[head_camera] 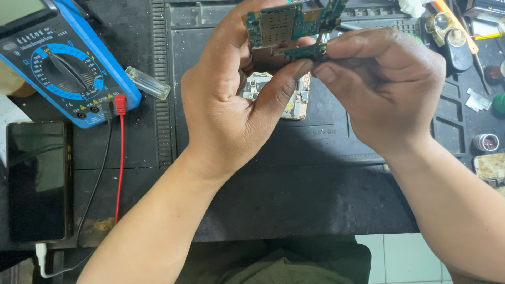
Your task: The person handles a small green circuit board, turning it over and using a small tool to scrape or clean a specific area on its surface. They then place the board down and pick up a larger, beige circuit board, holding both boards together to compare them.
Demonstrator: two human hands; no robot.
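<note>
Seen from the head camera, two bare hands meet above a black work mat [294,152]. The left hand [231,100] pinches one green circuit board [289,21] by its lower edge, long axis running left to right; the right hand [384,84] nips a smaller green board piece [305,51] just beneath it — fingertips touching. Left of the board lie one blue multimeter [68,63] and one dark phone [38,181]; one opened phone shell [297,102] rests below.

Blue multimeter [66,66] at far left of tabletop [294,194]; dark phone [37,181] below it; clear tube [148,83] just right.
</note>
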